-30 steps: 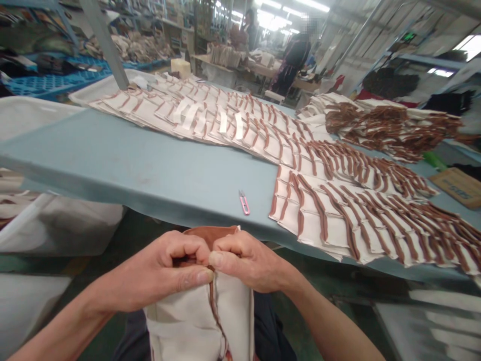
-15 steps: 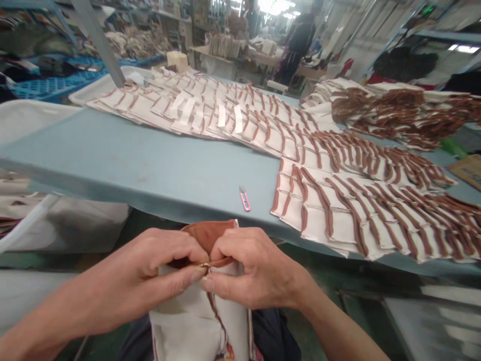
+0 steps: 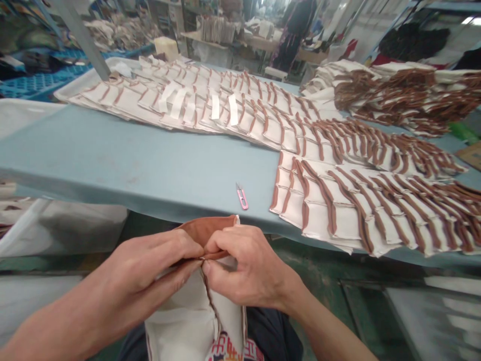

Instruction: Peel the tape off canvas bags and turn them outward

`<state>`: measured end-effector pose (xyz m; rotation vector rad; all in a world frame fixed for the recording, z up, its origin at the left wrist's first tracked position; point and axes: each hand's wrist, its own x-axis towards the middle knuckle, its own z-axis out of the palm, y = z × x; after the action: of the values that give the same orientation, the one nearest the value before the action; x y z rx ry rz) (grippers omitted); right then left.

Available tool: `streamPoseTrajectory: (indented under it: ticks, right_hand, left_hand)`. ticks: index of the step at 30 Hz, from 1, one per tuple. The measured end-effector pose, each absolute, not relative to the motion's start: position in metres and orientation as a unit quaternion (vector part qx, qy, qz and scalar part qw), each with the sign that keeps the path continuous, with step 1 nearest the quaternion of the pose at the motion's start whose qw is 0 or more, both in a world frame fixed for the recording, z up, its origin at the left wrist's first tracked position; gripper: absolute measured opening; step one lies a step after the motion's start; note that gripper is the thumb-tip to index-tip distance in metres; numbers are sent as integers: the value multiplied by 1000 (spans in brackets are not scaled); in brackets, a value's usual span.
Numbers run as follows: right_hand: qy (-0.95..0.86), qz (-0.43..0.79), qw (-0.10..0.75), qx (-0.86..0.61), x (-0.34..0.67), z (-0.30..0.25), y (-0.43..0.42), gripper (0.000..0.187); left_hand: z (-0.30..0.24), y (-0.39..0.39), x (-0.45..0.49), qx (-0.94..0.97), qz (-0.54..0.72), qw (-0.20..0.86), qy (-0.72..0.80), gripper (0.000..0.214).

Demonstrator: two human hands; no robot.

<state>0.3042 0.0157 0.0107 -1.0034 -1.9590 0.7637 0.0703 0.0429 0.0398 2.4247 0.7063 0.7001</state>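
Across a cluttered workshop, a pale blue tabletop [image 3: 169,155] is stretching. Before its near edge, the left hand [image 3: 160,268] and the right hand [image 3: 250,265] are meeting, both pinching the upper edge of a cream-and-brown fabric piece [image 3: 184,323], which is hanging below them over the person's lap. Just beyond, pink-handled snips [image 3: 242,196] are lying on the tabletop. Overlapping matching pieces [image 3: 345,210] are spreading from near right to far left, and a heaped pile [image 3: 406,95] is resting at far right
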Motion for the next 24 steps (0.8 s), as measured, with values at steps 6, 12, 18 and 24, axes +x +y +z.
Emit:
streamPoseTrajectory:
  ticks: [6,12,18,24]
  right_hand:
    - [-610,584,357,-399,302,5,17,14]
    - [-459,729,364,-354,291,-11,17,35]
    - [-504,685,352,-391,285,-2,12,25]
    - [-725,421,383,-389,289,16,6,7]
  left_hand:
    - [20,36,59,925,280,142,215,27]
    - [0,37,52,941,272,94,178,44]
    - [1,30,47,905,306,195,219,22]
    - [20,22,17,903,238,182,308,33]
